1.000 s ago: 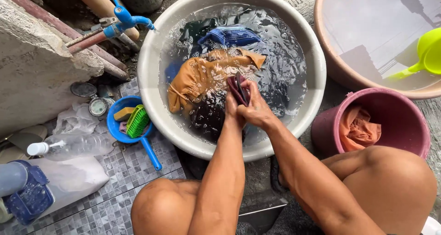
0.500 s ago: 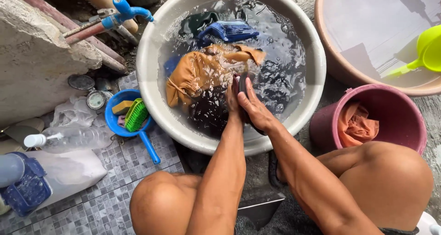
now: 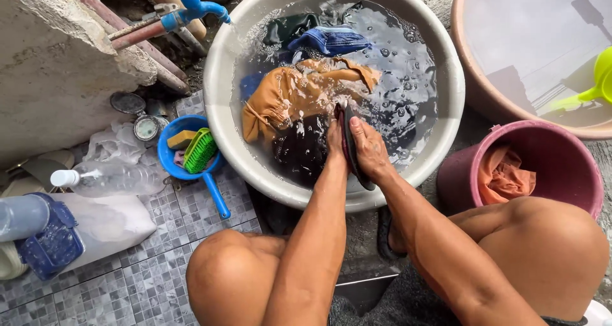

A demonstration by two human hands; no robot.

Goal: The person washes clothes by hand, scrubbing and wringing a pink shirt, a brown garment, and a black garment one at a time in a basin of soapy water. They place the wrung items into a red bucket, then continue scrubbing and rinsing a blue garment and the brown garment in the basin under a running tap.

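Two hands meet over the near side of the pale wash basin (image 3: 220,84), pressed palm to palm around a dark maroon garment (image 3: 349,144). The left hand (image 3: 335,141) and the right hand (image 3: 370,149) each have their grip closed flat on that cloth, which stands on edge between them and trails back toward the basin's near rim. How much of the garment lies under the water cannot be told; its lower part is lost against other dark laundry.

Behind the hands in the basin floats an orange-brown garment (image 3: 299,93), and beyond it a blue one (image 3: 328,40), both half sunk in foamy water. A blue tap (image 3: 194,4) reaches over the basin's far-left rim.

Left of the basin, on grey mosaic floor tiles (image 3: 127,281), sits a blue scoop (image 3: 213,189) holding a green brush (image 3: 199,151) and a yellow soap bar (image 3: 180,138). Further left lie a clear plastic bottle (image 3: 108,179) and crumpled bags, partly cut off by the frame.

Right of the basin stands a maroon bucket (image 3: 574,173) with an orange cloth (image 3: 507,176) inside, half hidden by the person's knee. Behind it a large tub (image 3: 472,90) of still water is cut off at the frame's edge, with a yellow-green dipper (image 3: 590,87) in it. A rough concrete wall (image 3: 57,65) rises at the far left.
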